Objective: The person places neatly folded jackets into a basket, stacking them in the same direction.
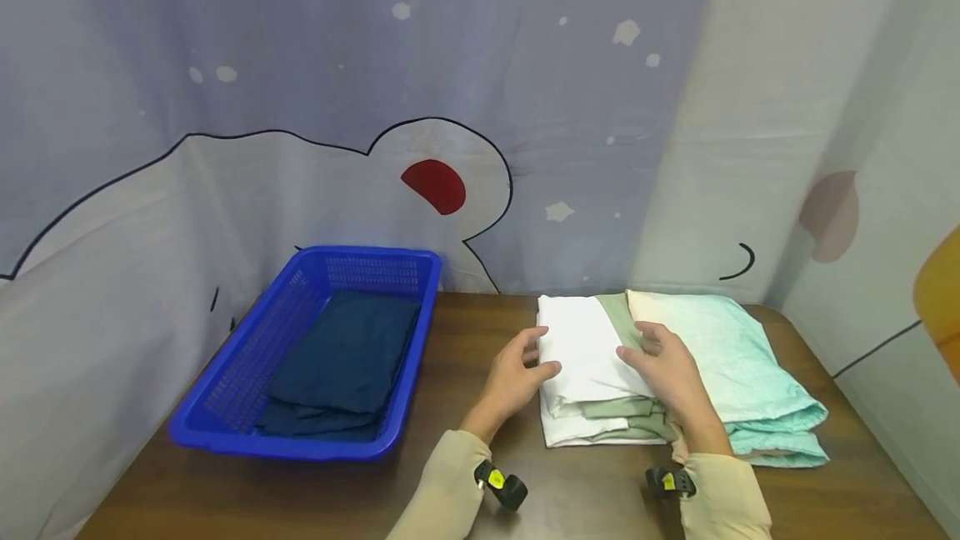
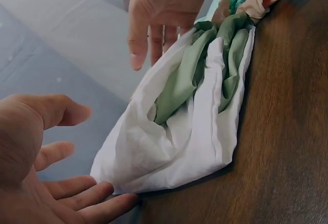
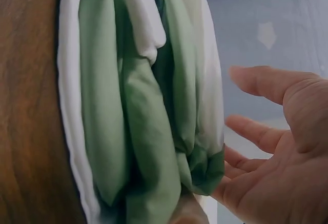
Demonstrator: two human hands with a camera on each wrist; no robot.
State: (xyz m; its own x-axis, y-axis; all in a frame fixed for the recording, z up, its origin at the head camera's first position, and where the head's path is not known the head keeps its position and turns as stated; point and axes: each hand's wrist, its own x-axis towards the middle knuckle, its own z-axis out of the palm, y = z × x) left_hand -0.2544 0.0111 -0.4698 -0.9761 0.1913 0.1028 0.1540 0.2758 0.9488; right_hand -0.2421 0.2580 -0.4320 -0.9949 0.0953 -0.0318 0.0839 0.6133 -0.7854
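Note:
A white and green garment point(image 1: 581, 348), folded into a thick layered stack, lies on the right half of the table. At its left edge is my left hand point(image 1: 516, 377), thumb and fingers spread; in the left wrist view its fingertips point(image 2: 110, 189) are right at the white corner. My right hand point(image 1: 671, 369) is at the right side of the stack over the green part, fingers loosely bent. The right wrist view shows the green and white folds point(image 3: 154, 106) edge-on, with the right thumb point(image 3: 256, 80) apart from the cloth.
A folded cream-to-mint cloth point(image 1: 727, 357) lies against the garment's right side. On the left stands a blue plastic basket point(image 1: 429, 315) with folded dark navy cloth point(image 1: 348, 352) inside. A printed curtain point(image 1: 555, 123) hangs behind the brown wooden table point(image 1: 480, 307).

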